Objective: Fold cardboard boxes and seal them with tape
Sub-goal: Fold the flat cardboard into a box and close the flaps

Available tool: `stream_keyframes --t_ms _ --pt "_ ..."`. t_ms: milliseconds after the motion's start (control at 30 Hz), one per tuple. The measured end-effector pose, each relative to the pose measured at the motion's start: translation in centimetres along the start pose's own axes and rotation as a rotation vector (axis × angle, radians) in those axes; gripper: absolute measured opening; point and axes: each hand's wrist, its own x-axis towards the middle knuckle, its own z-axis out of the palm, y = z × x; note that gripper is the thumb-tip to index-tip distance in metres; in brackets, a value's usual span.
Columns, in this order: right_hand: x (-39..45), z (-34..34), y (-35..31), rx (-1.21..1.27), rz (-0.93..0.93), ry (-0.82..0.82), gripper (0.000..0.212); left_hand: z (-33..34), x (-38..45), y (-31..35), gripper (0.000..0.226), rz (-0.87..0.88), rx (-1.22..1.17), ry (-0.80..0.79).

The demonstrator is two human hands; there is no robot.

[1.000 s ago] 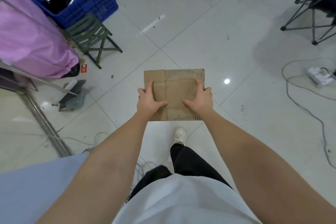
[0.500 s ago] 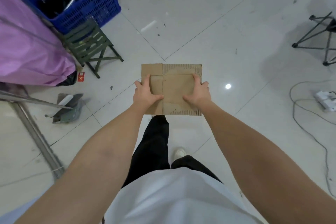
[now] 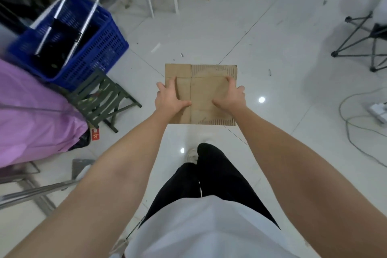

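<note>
— Where does the flat cardboard (image 3: 206, 94) sit?
— In front of the person, above the floor (image 3: 272, 48), with the left hand (image 3: 169, 98) at its left edge and the right hand (image 3: 230, 98) at its right edge.
— And to the left?
— A folding stool (image 3: 102, 100), with a crate (image 3: 83, 40) behind it and a draped sheet (image 3: 31, 111) further left.
— To the right?
— A stand's legs (image 3: 360, 44) far right, and nearer, a power strip (image 3: 378, 111) with its cable (image 3: 351, 132) on the floor.
</note>
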Motion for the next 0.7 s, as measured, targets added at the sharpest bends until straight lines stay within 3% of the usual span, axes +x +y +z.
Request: stream_keyframes --t_ms 167,300,533,700 --pt "5.7 -2.4 -3.4 0.134 -0.063 0.026 0.070 -1.8 6.2 1.6 0.095 0.040 -0.005 0.050" --pt "11.5 -4.6 -6.9 0.093 -0.134 0.025 0.066 -3.3 12.1 3.4 0.092 0.013 -0.027 0.073" --pt "21.4 -7.5 -13.4 -0.080 -0.182 -0.015 0.089 -6.2 22.2 8.7 0.090 -0.074 -0.036 0.068" --pt "27.8 -9.7 -16.3 -0.139 -0.198 -0.068 0.087 -7.0 27.7 11.1 0.090 -0.125 -0.074 0.058"
